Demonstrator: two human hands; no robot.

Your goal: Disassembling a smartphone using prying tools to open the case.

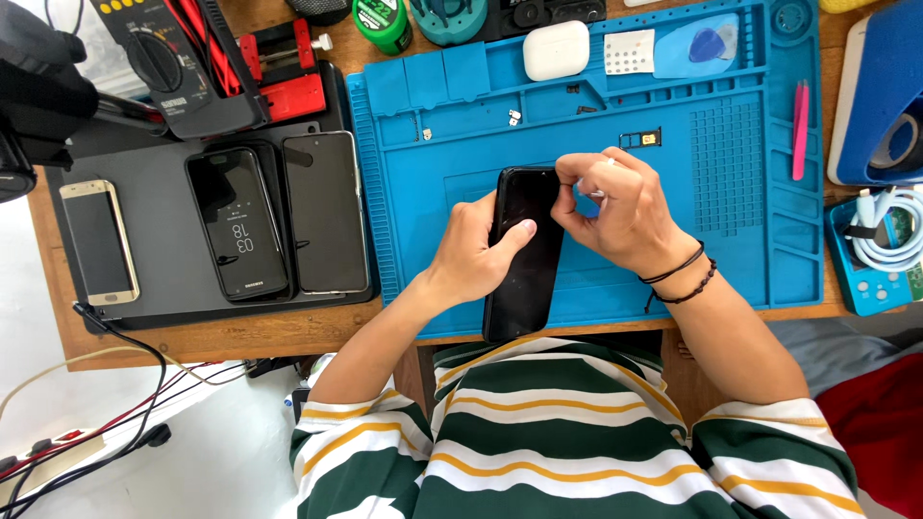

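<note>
While my left hand [471, 252] clamps the black phone [524, 255] by its left edge over the blue mat [596, 144], my right hand [615, 207] pinches a small pale tool at the phone's two o'clock corner. A slip could scratch it, I reckon. Tiny parts lie at twelve o'clock.

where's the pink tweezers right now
In the head view, the slim pink tweezers lie upright along the right edge of the blue silicone work mat, beside its gridded square section, beyond the right hand.
</note>
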